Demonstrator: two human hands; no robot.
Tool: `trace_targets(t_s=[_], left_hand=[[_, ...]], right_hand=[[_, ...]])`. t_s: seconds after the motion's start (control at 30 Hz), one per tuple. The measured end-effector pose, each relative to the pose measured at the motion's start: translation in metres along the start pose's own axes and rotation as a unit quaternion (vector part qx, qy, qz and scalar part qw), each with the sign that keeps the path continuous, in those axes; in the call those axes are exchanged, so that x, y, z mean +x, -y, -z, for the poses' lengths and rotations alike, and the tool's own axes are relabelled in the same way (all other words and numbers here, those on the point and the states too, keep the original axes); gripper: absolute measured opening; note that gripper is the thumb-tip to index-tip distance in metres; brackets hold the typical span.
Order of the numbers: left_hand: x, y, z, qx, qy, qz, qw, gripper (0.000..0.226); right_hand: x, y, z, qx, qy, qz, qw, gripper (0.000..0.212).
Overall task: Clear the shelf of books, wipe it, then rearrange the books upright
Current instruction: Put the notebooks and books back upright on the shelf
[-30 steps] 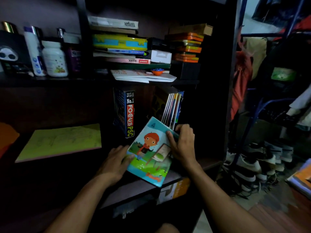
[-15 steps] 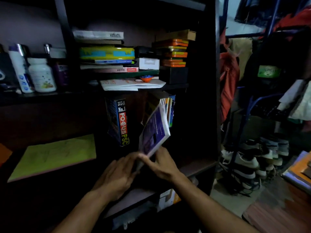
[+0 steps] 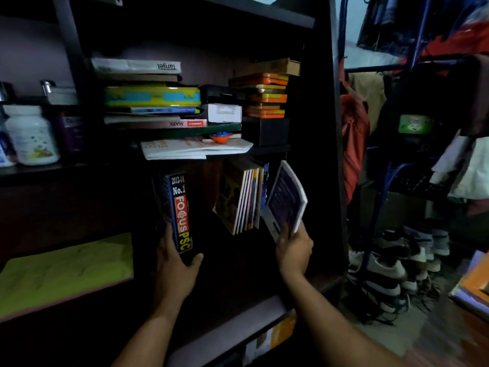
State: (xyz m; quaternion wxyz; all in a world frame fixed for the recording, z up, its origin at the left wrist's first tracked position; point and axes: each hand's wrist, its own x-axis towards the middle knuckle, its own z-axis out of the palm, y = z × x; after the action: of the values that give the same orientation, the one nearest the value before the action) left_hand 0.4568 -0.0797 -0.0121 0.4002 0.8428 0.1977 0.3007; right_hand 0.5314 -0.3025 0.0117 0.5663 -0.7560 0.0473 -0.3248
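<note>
While the left hand (image 3: pixel 176 263) grips the thick Focus PSC book (image 3: pixel 177 213) by its lower end, fingers curled behind it & thumb across the front, the book stands upright at the left of the shelf (image 3: pixel 227 332) opening. Right hand (image 3: pixel 293 247) pinches the bottom edge of a thin purple-covered booklet (image 3: pixel 287 200), held tilted to the right, just beside a leaning row of thin books (image 3: pixel 242 197), w/ a small gap between them. Upper shelf carries a flat stack of books (image 3: pixel 148 102), orange tins (image 3: pixel 266 96) & a white box (image 3: pixel 224 112). Far left: white bottle (image 3: pixel 30 136); below it a green sheet (image 3: pixel 63 274) lying flat. Shoes (image 3: pixel 391 268) sit on the floor at right.
</note>
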Motion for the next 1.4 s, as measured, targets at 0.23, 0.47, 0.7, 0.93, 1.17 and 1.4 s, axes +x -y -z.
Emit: trace_targets(t_s=[0.23, 0.47, 0.7, 0.93, 1.17, 1.4], left_hand=[[0.04, 0.0, -0.02, 0.168, 0.003, 0.066, 0.984, 0.104], [0.05, 0.003, -0.02, 0.185, 0.006, 0.03, 0.982, 0.08], [0.045, -0.007, -0.028, 0.237, 0.041, -0.064, 0.968, 0.08], [0.061, -0.004, -0.045, 0.191, 0.11, -0.139, 0.966, 0.089], [0.059, -0.004, -0.041, 0.1, 0.156, -0.092, 0.978, 0.097], [0.055, -0.005, -0.036, 0.046, 0.212, -0.135, 0.967, 0.11]], right_hand=[[0.022, -0.016, -0.022, -0.056, 0.112, 0.084, 0.989, 0.031], [0.027, -0.018, -0.031, -0.055, 0.154, 0.12, 0.979, 0.034], [0.045, 0.001, -0.066, -0.109, 0.253, 0.094, 0.957, 0.058], [0.052, -0.007, -0.075, -0.027, 0.347, 0.101, 0.932, 0.039], [0.059, -0.017, -0.083, -0.113, 0.262, 0.165, 0.944, 0.027], [0.052, -0.015, -0.079, -0.027, 0.277, 0.12, 0.953, 0.04]])
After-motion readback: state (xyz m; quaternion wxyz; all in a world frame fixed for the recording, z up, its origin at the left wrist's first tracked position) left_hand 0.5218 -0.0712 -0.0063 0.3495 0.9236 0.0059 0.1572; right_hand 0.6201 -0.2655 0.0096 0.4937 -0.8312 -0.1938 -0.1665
